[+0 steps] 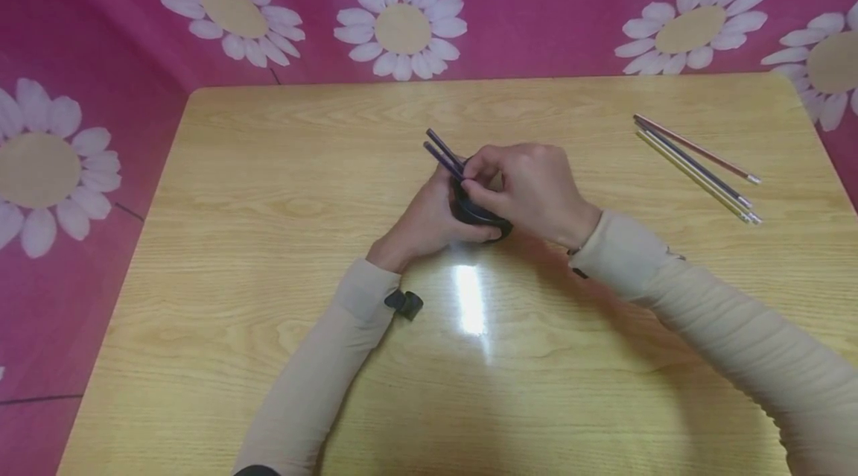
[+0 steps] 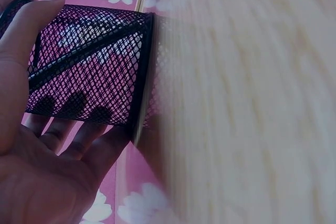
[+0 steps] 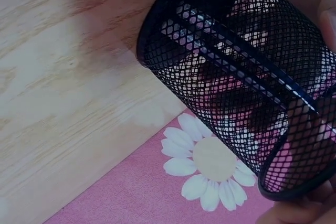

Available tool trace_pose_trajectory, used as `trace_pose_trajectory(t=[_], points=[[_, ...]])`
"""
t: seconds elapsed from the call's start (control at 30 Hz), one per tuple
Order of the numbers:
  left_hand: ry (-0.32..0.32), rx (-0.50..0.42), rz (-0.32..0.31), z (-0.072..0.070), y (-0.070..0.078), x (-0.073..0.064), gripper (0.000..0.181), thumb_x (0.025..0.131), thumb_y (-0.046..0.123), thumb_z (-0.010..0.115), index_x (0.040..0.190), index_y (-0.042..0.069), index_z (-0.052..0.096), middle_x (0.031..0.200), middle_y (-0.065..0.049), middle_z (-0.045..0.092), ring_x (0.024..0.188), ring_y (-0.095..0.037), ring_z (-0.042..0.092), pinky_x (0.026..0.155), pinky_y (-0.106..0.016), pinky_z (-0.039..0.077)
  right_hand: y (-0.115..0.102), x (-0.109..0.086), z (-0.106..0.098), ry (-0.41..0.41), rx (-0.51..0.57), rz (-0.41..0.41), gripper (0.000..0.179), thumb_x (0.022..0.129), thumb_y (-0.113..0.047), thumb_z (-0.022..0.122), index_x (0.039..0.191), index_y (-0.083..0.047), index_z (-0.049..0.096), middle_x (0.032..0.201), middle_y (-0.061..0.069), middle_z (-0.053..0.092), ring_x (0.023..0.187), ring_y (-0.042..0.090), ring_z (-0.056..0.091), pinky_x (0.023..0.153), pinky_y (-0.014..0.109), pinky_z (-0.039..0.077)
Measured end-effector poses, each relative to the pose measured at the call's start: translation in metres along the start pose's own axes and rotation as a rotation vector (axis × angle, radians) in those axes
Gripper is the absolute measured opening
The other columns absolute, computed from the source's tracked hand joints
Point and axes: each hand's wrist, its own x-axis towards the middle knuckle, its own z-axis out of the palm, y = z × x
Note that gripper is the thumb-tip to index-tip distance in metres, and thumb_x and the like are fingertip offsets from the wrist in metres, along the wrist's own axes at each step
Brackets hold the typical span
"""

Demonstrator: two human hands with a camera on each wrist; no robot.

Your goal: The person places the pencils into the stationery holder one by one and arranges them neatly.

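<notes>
A black mesh pen cup [image 1: 474, 214] stands on the table, and my left hand [image 1: 424, 219] grips it. The thumb lies on the near side of the mesh [image 2: 86, 69], the fingers round the other side. Two dark pencils [image 1: 442, 152] lean in the cup, their upper ends jutting past the rim to the far left. Through the mesh in the right wrist view, the pencils [image 3: 236, 69] slant down side by side towards the base. Over the rim, my right hand [image 1: 532, 182] pinches at the pencils with thumb and forefinger; whether it holds one or both is hidden.
Several pencils [image 1: 697, 167], reddish, dark and gold, lie in a loose bundle at the back right of the wooden table [image 1: 268, 185]. A pink cloth [image 1: 536, 7] with white daisies hangs behind the table and at its left side.
</notes>
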Motion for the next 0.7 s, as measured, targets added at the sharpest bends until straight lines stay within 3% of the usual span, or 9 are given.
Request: trace_pose_trajectory(t=[0.53,0.7], points=[[0.003,-0.023,-0.012,0.0004,0.0010,0.0005,0.069,0.080,0.003,0.097,0.140,0.007,0.062,0.132,-0.002,0.072,0.122,-0.015,0.066,0.116,-0.031,0.044,0.0004,-0.0011,0.0002,0.000,0.021,0.042,0.010,0.095,-0.016,0.086,0.097,-0.007,0.081,0.083,0.003,0.080,0.063,0.014,0.068,0.056,0.035,0.047],[0.012,-0.023,-0.025,0.0007,0.0024,-0.0008,0.076,0.079,0.002,0.097,0.144,0.009,0.059,0.135,-0.002,0.071,0.126,-0.014,0.063,0.119,-0.033,0.041,0.0028,-0.0023,-0.0037,0.059,0.052,0.047,0.009,0.094,-0.014,0.085,0.098,-0.007,0.083,0.081,0.001,0.078,0.062,0.013,0.066,0.055,0.033,0.047]])
